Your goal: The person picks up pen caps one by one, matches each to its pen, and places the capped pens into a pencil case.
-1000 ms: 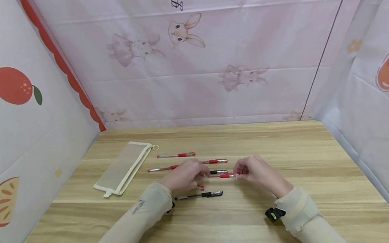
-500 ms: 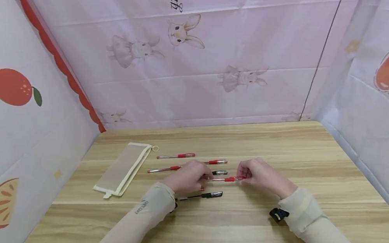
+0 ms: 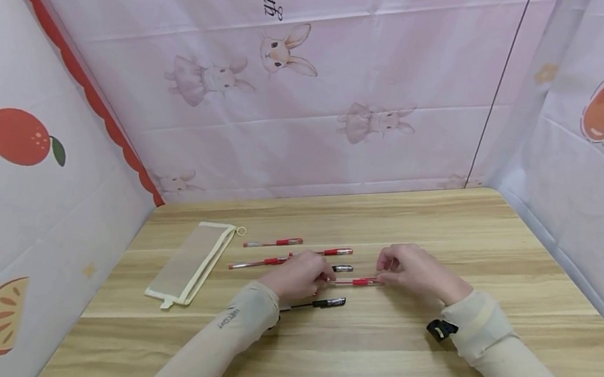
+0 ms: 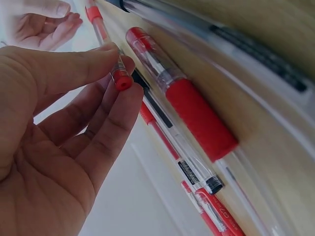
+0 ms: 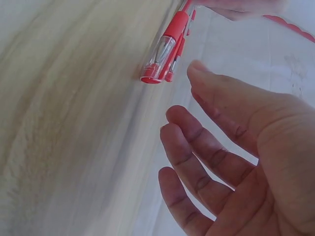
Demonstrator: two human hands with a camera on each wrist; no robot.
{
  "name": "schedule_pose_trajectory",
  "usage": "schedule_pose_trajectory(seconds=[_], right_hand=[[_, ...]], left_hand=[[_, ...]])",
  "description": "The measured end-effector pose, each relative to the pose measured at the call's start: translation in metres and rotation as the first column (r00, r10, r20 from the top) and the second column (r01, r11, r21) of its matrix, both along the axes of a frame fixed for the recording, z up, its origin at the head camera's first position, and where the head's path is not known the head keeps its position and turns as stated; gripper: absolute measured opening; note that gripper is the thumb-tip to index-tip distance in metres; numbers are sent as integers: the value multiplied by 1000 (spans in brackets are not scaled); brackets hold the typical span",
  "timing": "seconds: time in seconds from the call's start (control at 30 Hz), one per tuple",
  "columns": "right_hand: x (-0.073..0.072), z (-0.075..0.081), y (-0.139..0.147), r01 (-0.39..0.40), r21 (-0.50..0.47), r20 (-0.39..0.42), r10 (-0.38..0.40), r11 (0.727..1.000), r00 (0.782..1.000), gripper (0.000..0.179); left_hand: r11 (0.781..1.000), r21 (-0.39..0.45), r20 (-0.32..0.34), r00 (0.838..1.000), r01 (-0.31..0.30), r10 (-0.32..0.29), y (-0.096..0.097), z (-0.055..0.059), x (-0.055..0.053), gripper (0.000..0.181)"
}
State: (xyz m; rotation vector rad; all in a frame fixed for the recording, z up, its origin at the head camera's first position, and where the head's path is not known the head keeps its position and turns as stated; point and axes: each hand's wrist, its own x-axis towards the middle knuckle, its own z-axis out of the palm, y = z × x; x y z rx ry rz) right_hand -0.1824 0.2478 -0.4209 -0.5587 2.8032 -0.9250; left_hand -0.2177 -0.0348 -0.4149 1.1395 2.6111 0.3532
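A red capped pen (image 3: 356,282) lies level just above the wooden table (image 3: 373,353), between my two hands. My left hand (image 3: 320,278) pinches its tail end between thumb and fingers; the left wrist view shows that pinch (image 4: 115,73) on the pen (image 4: 98,27). My right hand (image 3: 384,270) sits at the cap end with relaxed fingers. In the right wrist view the right hand (image 5: 197,98) is spread and apart from the red cap (image 5: 166,51).
Three more red pens (image 3: 273,241) (image 3: 335,252) (image 3: 253,263) and two black pens (image 3: 342,268) (image 3: 315,303) lie around my left hand. A cream mesh pouch (image 3: 191,260) lies to the left. Printed cloth walls (image 3: 344,95) close the table on three sides.
My right hand has let go of the red pen's cap end and drawn slightly right. The pen has sunk a little, with my left hand still pinching its tail.
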Motion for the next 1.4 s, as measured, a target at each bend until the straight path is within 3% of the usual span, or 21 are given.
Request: schedule_pose_trajectory(seconds=[0.27,0.6,1.03,1.4], right_hand=[[0,3,4,-17,-15,12,17,1000,1000,7],[-2,1,9,-11,2,0,11,1000,1000,7],[-3,1,16,4,9,10,-4,1000,1000,6],[-5,0,20,7,10,12,-7,1000,1000,7]], left_hand=[[1000,-5,-1,1000,6,-6,3,-8,-5,27],[999,-32,3,999,38,-38,8,-8,-5,24],[1000,18,-6,1000,10,-10,8,-7,-5,29],[999,34,-27,999,-22,23,-6,0,-5,23]])
